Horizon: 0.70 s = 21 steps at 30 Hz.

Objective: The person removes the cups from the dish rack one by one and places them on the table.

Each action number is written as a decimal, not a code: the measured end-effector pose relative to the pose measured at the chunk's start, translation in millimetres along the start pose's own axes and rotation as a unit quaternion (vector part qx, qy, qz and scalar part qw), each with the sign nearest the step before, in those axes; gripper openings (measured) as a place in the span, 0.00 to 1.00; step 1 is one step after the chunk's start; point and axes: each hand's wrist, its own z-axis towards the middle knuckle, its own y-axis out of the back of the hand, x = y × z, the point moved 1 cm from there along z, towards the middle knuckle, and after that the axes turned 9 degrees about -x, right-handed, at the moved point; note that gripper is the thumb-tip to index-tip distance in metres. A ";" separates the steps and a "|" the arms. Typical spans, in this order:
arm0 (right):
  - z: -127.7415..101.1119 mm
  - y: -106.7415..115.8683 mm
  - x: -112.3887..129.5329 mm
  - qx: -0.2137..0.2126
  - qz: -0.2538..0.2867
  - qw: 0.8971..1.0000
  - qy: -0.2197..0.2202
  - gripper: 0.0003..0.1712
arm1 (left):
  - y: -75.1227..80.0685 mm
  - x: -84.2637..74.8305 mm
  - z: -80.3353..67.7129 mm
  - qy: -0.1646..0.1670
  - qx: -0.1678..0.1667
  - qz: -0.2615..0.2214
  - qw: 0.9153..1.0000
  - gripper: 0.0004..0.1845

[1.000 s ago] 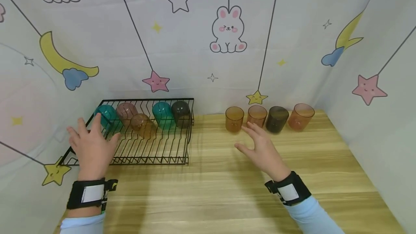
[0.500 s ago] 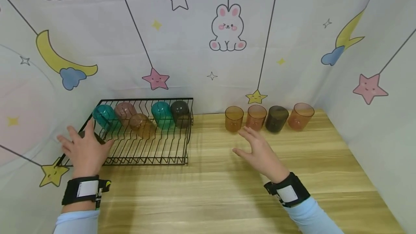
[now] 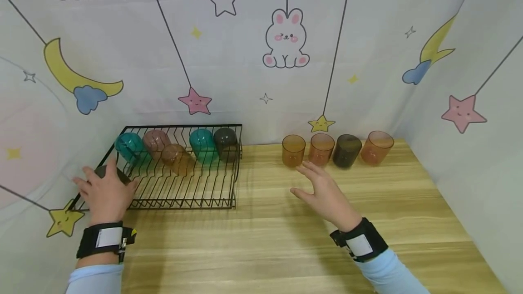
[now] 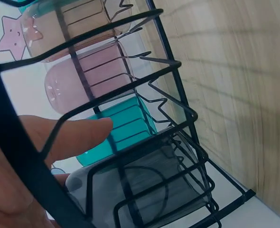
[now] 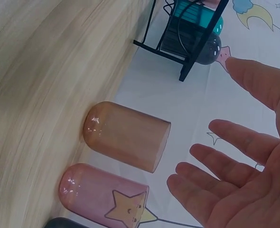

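Observation:
My left hand [image 3: 107, 194] lies over a dark grey cup [image 4: 144, 185] at the left end of the black wire rack [image 3: 184, 203]. Its fingers are spread and the thumb [image 4: 83, 135] reaches out straight in the left wrist view; the palm hides part of the cup. Upside down in the rack are also two teal cups [image 3: 203, 144], a pinkish one [image 3: 156, 143], an amber one [image 3: 176, 159] and another dark one [image 3: 226, 143]. My right hand [image 3: 328, 196] hovers, fingers apart, before an upright amber cup [image 3: 293, 151] and a pink cup [image 3: 321, 149], touching neither.
A dark cup [image 3: 347, 151] and another pink cup [image 3: 377, 148] stand upright farther right along the back wall. The wooden table [image 3: 261, 248] is bounded by white printed cloth [image 3: 245, 58] behind and at both sides.
My left hand has moved left and down onto the dark cup at the rack's left end. The right hand has drifted slightly left and down, staying spread.

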 end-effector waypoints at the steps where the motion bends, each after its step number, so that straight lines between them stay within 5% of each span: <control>1: 0.3 -0.1 0.2 -0.001 0.000 1.000 0.002 0.35 | 0.1 0.1 0.3 0.000 0.000 0.001 1.000 0.47; 21: -2.5 3.7 2.6 -0.021 0.006 1.000 0.012 0.33 | 11.5 -13.8 -4.5 0.012 -0.003 0.014 1.000 0.35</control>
